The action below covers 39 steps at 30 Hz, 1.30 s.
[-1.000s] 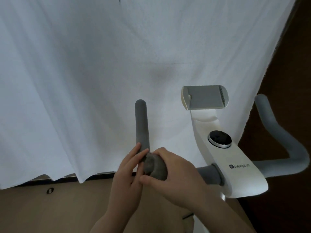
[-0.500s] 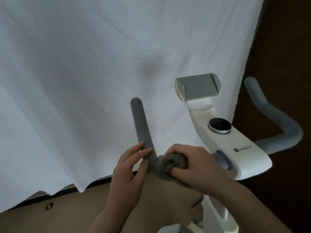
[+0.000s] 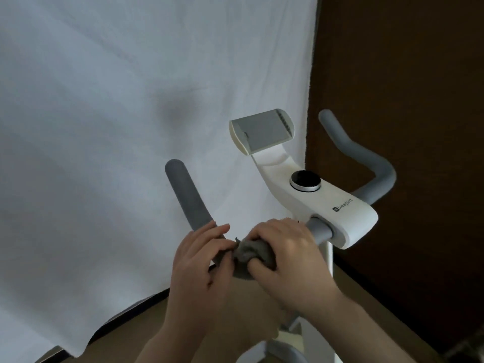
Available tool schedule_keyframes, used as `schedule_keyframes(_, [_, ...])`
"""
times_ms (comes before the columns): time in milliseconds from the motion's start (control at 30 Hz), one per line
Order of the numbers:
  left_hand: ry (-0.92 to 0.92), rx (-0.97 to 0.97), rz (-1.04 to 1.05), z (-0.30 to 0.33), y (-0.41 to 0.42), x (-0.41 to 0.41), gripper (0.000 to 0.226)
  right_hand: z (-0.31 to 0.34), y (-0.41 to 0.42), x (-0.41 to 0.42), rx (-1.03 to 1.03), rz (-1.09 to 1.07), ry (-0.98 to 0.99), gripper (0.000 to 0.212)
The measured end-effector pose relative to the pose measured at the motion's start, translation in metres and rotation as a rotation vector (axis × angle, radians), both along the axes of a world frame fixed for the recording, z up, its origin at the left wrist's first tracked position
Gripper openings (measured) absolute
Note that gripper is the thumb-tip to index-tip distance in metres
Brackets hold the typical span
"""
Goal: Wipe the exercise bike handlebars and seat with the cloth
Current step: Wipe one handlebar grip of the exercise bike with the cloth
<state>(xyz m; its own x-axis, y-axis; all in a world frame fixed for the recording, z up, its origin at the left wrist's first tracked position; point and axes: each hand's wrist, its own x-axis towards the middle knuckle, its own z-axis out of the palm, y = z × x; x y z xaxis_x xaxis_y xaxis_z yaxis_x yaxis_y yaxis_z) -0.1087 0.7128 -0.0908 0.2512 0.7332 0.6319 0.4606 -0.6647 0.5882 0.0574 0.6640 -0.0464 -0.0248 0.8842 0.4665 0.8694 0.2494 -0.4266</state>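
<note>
I have my right hand [image 3: 290,255] closed around the cloth [image 3: 248,254] on the left handlebar [image 3: 188,197], near its bend, my left hand [image 3: 201,260] pinching beside it; the right handlebar [image 3: 366,163] and unseen seat seem left.

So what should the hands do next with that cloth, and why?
Probably slide the right hand and its grey cloth up the left handlebar, since the left hand grips its bend and the upper grip looks unwiped.
</note>
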Motion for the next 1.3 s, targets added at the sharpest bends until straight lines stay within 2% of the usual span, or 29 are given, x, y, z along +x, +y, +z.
schedule_keyframes(200, [-0.02,-0.004,-0.082,0.004,0.005,0.007,0.02,-0.007,-0.009,0.007,0.024,-0.117,0.041,0.044])
schedule_keyframes(300, [-0.003,-0.006,-0.08,0.004,0.005,0.009,0.021,-0.016,-0.006,-0.007,0.111,-0.154,0.022,0.025])
schedule_keyframes(400, [0.019,-0.017,-0.107,0.009,0.003,0.01,0.019,-0.023,-0.003,0.009,0.191,-0.279,0.114,0.005])
schedule_keyframes(467, [0.02,-0.028,-0.129,0.014,0.0,0.013,0.018,-0.024,-0.002,0.009,0.251,-0.355,0.145,0.004])
schedule_keyframes(533, [-0.001,-0.047,-0.143,0.017,-0.003,0.018,0.019,-0.021,-0.003,-0.003,0.251,-0.294,0.094,0.001])
schedule_keyframes(633, [-0.028,-0.058,-0.154,0.022,-0.004,0.024,0.02,-0.018,-0.001,0.012,0.185,-0.202,0.022,0.011])
schedule_keyframes(767, [0.026,-0.046,-0.131,0.023,-0.004,0.03,0.02,-0.023,-0.002,0.037,0.187,-0.417,0.034,0.032])
schedule_keyframes(933, [0.11,-0.038,-0.076,0.022,-0.005,0.041,0.018,-0.029,-0.013,0.047,0.205,-0.368,-0.007,0.033])
schedule_keyframes(1033, [0.152,-0.023,-0.069,0.026,-0.005,0.05,0.02,-0.026,-0.01,0.056,0.226,-0.421,0.096,0.033])
schedule_keyframes(1167, [0.159,-0.061,-0.108,0.031,-0.009,0.057,0.024,-0.023,-0.012,0.052,0.198,-0.307,0.118,0.034])
schedule_keyframes(1300, [0.168,-0.065,-0.1,0.027,-0.01,0.058,0.024,-0.027,-0.012,0.062,0.199,-0.363,0.169,0.033])
